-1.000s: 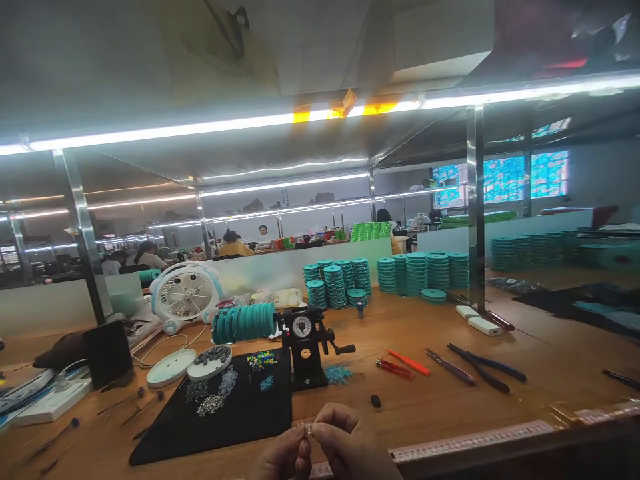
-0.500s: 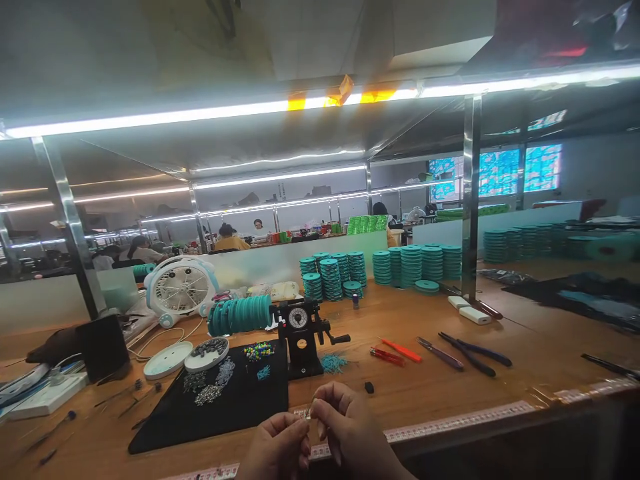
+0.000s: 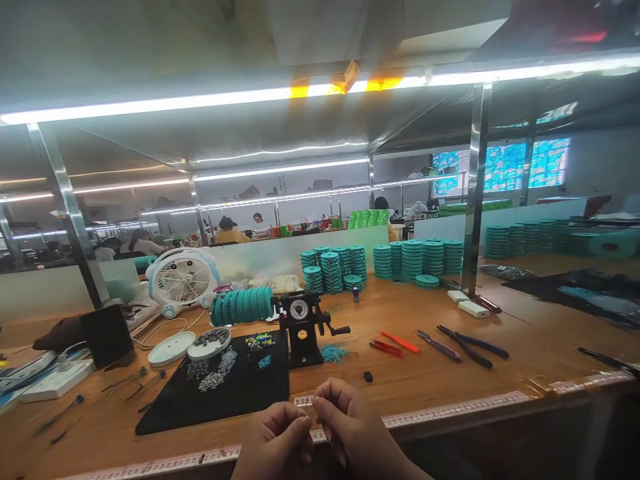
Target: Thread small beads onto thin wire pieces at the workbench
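Note:
My left hand [image 3: 281,437] and my right hand [image 3: 347,423] are close together over the table's front edge, at the bottom centre. The thumb and fingers of each are pinched, and whatever lies between them is too small to make out. Under them runs a pink-and-white measuring tape [image 3: 457,409] along the edge. Just beyond stands a black hand-crank winder [image 3: 303,333] with teal spools [image 3: 243,306] on its left side. Left of my hands a black mat [image 3: 220,400] bears small metal parts [image 3: 212,381] and coloured beads [image 3: 260,341].
Pliers [image 3: 473,347], tweezers [image 3: 439,345] and a red-orange tool [image 3: 400,342] lie at the right. Stacked teal spools [image 3: 412,262] stand behind, beside a metal post [image 3: 475,193]. A white fan [image 3: 183,281] is at the left. People sit in the background.
The whole view has shifted slightly, with the table things a little higher in the picture. My hands remain pinched and close together, the left a little nearer the right.

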`<state>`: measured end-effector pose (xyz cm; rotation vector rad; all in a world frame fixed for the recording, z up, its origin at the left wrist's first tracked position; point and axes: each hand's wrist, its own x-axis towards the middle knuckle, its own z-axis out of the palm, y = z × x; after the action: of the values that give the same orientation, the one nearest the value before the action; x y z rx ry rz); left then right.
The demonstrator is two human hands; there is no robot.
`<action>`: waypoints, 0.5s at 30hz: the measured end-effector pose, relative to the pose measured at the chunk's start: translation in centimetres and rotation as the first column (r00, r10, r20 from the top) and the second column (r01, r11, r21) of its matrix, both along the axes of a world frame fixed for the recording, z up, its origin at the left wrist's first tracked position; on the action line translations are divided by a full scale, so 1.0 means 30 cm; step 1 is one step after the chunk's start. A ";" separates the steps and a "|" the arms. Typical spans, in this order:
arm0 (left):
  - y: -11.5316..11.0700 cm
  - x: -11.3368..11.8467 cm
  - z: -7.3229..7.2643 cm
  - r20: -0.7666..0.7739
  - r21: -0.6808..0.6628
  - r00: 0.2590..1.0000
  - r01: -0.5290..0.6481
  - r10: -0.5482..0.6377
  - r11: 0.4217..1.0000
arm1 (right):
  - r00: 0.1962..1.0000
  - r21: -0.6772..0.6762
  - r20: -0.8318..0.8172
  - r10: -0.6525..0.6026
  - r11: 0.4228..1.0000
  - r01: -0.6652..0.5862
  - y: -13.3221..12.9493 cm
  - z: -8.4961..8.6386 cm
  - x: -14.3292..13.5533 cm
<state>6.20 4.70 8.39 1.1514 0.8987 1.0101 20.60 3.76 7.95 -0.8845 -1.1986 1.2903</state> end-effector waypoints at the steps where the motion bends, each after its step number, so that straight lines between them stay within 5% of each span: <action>1: -0.015 -0.004 0.014 -0.023 0.025 1.000 0.008 -0.007 1.000 | 0.999 0.035 0.039 0.009 0.999 -0.010 -0.015 0.006 0.002; 7: -0.084 -0.029 0.073 -0.169 0.153 0.986 0.043 -0.017 0.987 | 0.911 0.236 0.410 -0.040 0.970 -0.064 -0.098 0.041 0.017; 10: -0.101 -0.040 0.081 -0.206 0.215 0.978 0.025 0.020 0.976 | 0.891 0.311 0.445 -0.084 0.948 -0.066 -0.107 0.053 0.018; 15: -0.082 -0.054 0.060 0.030 -0.011 0.999 0.034 -0.034 0.999 | 0.928 0.436 0.368 -0.062 0.893 -0.113 -0.072 0.062 0.012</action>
<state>4.58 2.24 10.17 1.1357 0.8580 0.9909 20.94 1.62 9.80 -0.7844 -1.7323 0.8187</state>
